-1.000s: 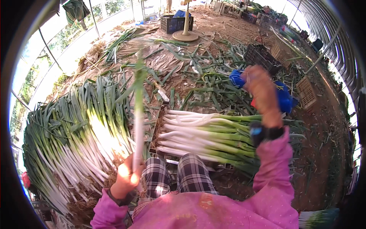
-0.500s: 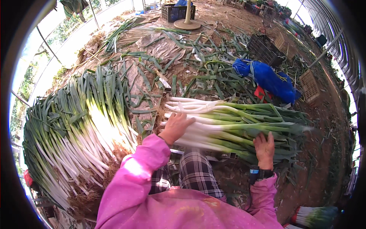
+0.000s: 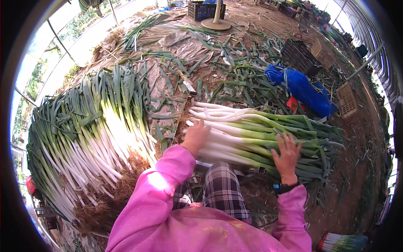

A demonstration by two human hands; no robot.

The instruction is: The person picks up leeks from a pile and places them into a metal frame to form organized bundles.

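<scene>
A bundle of leeks (image 3: 235, 136) lies across a low metal frame in front of my knees, with white shanks and roots to the left and green leaves to the right. My left hand (image 3: 196, 137) is on the white shanks near the root end, its fingers closed about some of them. My right hand (image 3: 287, 156) rests on the green leaves, fingers spread apart and flat. A dark band circles the right wrist. To my left lies a wide heap of untrimmed leeks (image 3: 79, 143), their brown roots toward me.
Cut leaves (image 3: 239, 84) litter the ground ahead. A blue net bag (image 3: 308, 94), a black crate (image 3: 301, 56) and a tan crate (image 3: 346, 100) lie at the right. Farther off are a round-based stand (image 3: 216, 24) and another crate (image 3: 197, 11). Tied leeks (image 3: 344, 242) lie at lower right.
My right hand has moved a little up and left along the leaves, and its fingers have spread. My left hand stays at the root end, fingers drawn closer. The whole view has shifted slightly.
</scene>
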